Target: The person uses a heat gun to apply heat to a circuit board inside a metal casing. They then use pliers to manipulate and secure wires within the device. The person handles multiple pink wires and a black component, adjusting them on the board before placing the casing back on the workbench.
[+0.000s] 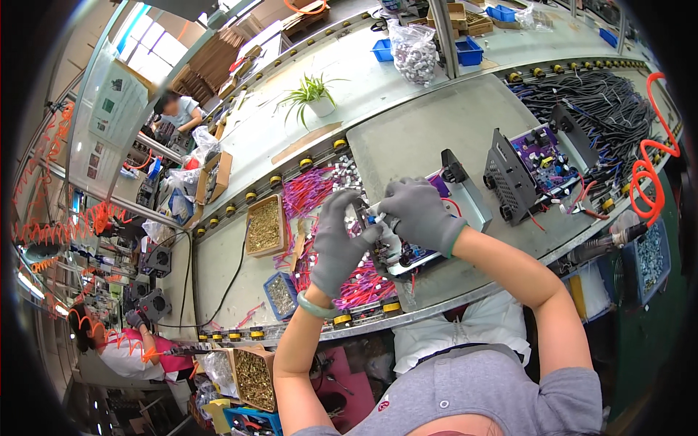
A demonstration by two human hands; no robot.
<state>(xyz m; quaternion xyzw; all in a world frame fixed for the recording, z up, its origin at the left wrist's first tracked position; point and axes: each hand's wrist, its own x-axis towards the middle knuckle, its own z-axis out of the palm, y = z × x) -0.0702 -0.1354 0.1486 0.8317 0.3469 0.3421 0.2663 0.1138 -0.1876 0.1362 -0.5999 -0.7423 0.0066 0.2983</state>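
Observation:
In front of me lies an open electronic unit, a metal chassis (pixel 474 206) with a purple circuit board inside and a dark panel at its end. My left hand (pixel 336 251), in a grey glove, curls round the left end of this unit, with the thumb against it. My right hand (pixel 423 218), gloved alike, reaches over the unit from the right. Its fingertips are pressed together near the same end, and what they pinch is hidden. Pink and red wires (pixel 309 192) with white connectors spread beneath and beside my left hand.
A second open unit (pixel 538 160) stands to the right, before a heap of black cables (pixel 603 102). A box of brass-coloured parts (pixel 267 225) and a blue bin (pixel 280 294) sit left. An orange coiled hose (pixel 643 171) hangs right. Two people work at the left.

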